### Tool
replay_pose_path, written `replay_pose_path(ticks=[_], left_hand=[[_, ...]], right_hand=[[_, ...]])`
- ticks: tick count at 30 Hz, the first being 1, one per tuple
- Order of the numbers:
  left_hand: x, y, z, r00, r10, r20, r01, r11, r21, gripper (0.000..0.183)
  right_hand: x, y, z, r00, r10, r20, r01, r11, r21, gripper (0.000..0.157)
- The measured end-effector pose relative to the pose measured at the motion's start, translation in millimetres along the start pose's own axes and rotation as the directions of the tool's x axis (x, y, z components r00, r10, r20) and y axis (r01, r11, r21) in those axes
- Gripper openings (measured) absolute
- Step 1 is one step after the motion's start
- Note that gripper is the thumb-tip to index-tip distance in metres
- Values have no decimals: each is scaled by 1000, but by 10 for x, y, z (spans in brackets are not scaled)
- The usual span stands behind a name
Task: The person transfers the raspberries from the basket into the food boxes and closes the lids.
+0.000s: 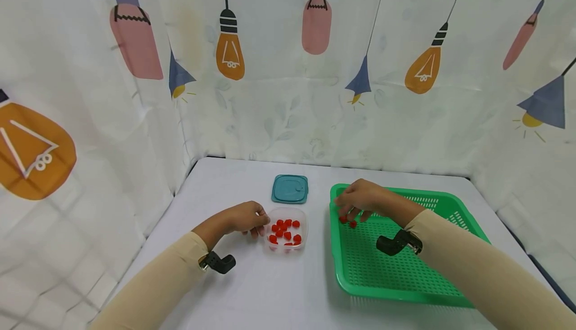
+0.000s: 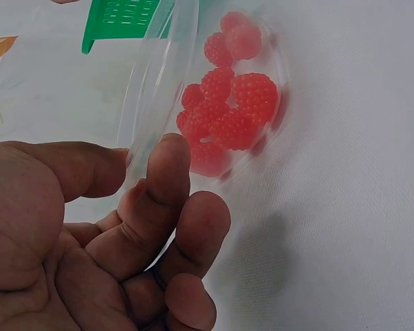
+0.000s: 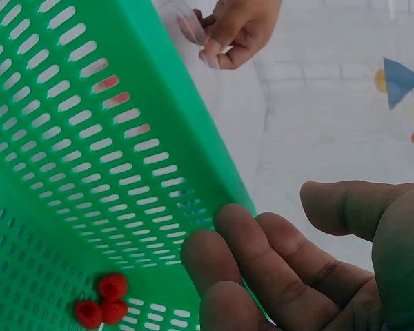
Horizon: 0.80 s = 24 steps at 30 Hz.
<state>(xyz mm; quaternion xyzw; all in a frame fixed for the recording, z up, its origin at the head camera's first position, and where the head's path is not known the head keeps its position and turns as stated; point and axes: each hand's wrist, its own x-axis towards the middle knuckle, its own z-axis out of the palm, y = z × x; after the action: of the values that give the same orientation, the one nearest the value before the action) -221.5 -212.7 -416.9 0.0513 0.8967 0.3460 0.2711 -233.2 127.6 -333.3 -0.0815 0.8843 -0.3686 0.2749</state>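
Observation:
In the head view, a small clear plastic container (image 1: 305, 227) with several red raspberries (image 2: 254, 96) in it stands near the table's middle. My left hand (image 1: 247, 218) holds its left rim, thumb at the edge and the other fingers curled below. My right hand (image 1: 362, 199) is over the back left corner of a green basket (image 1: 387, 275), its fingers loosely bent and apart from the thumb, with nothing between them. Under that hand, in the basket's corner, lie three raspberries (image 3: 112, 286), as the right wrist view shows.
Behind the container lies a square teal lid (image 1: 290, 189), flat on the white-covered table (image 1: 225, 180). A patterned curtain (image 1: 279, 110) with printed lamps hangs around the back and sides. The basket's raised, slotted walls border the right side of the table.

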Motion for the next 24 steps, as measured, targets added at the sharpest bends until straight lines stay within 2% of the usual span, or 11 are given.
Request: replay_pose_path(ticks=[14,24], left_hand=[[3,12,-10,1000,-5,3,5,1000,6,17],[13,2,-5,1000,-14,1,14,1000,-3,18]], right_hand=[[18,239,-80,999,47,8,-47,999,-13,45],[101,485,-89,997,80,-3,-80,995,-61,40]])
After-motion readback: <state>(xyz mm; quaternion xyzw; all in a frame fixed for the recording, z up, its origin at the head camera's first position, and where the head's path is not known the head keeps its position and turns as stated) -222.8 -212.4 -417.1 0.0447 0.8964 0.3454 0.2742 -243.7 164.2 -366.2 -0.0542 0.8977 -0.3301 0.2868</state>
